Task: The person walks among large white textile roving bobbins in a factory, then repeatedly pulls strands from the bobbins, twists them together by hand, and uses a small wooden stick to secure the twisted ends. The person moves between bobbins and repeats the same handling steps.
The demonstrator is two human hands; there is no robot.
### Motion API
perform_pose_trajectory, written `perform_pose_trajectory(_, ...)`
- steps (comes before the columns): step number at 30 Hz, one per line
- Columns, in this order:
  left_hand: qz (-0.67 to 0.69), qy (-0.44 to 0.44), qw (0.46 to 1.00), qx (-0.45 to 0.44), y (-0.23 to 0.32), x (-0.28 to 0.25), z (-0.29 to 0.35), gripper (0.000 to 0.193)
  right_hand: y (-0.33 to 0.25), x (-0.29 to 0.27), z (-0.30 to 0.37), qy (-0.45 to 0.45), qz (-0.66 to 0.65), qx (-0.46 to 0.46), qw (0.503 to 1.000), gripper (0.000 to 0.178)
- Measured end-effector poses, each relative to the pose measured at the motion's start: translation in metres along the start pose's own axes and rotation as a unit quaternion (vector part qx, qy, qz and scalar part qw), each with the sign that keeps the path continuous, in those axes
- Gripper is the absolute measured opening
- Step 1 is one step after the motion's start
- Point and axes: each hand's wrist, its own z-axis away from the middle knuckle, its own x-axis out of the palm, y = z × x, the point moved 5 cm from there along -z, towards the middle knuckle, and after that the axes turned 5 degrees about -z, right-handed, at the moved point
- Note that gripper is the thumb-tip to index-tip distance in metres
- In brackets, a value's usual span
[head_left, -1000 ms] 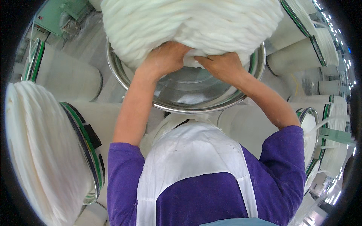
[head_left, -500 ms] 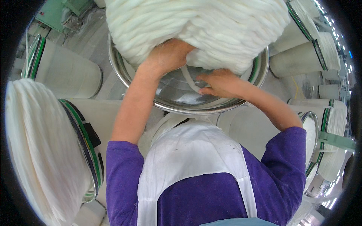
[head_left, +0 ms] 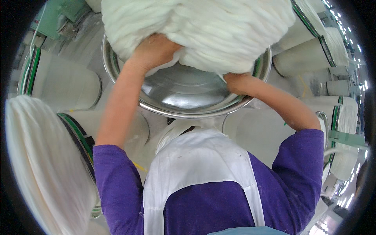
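A big mass of thick white sliver (head_left: pixel 211 31) stands in coils over a shiny metal can with a rolled rim (head_left: pixel 188 116). At the mass's lower left, my left hand (head_left: pixel 156 51) is pushed into a fold between coils; its fingers are buried in the fibre. A loose length of sliver hangs just under that hand. On the right, my right hand (head_left: pixel 238 83) is closed at the underside of the mass, inside the can's rim. A thin strand of sliver runs into its fingers, though the fingertips are partly covered.
At the left, another can holds a tall heap of sliver (head_left: pixel 43 164), close to my left arm. Behind it lies a pale can (head_left: pixel 66 82) with a green band. More cans (head_left: pixel 303 58) crowd the right side. A green machine (head_left: pixel 55 15) stands at the far left.
My right hand has moved right and up from the can's middle to the underside of the mass. My left hand has shifted left and slightly up. The hanging strand between them has gone from the middle.
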Motion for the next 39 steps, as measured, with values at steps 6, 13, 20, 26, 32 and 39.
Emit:
perform_pose_trajectory(6, 0.002, -0.012, 1.000, 0.018, -0.057, 0.030, -0.006, 0.036, 0.025, -0.041, 0.068, -0.085, -0.109, -0.001, 0.990, 0.045)
perform_pose_trajectory(13, -0.147, -0.043, 0.988, 0.000, -0.140, 0.057, 0.000, 0.057, -0.033, -0.052, 0.093, 0.167, -0.083, -0.109, 0.976, 0.052)
perform_pose_trajectory(20, -0.081, -0.127, 0.980, -0.133, -0.179, 0.029, 0.054, 0.053, -0.061, -0.017, 0.048, -0.206, -0.264, -0.084, 0.939, 0.056)
perform_pose_trajectory(26, -0.068, -0.265, 0.946, -0.172, -0.110, -0.028, 0.123, 0.050, -0.077, -0.009, 0.045, -0.080, -0.223, -0.143, 0.961, 0.047)
perform_pose_trajectory(32, 0.166, -0.544, 0.822, 0.007, 0.058, -0.028, 0.121, 0.058, -0.076, -0.009, 0.056, 0.189, -0.356, -0.213, 0.890, 0.045)
perform_pose_trajectory(39, 0.179, -0.098, 0.979, -0.005, 0.116, 0.026, 0.055, 0.032, -0.078, -0.015, 0.040, 0.378, -0.152, -0.121, 0.905, 0.030)
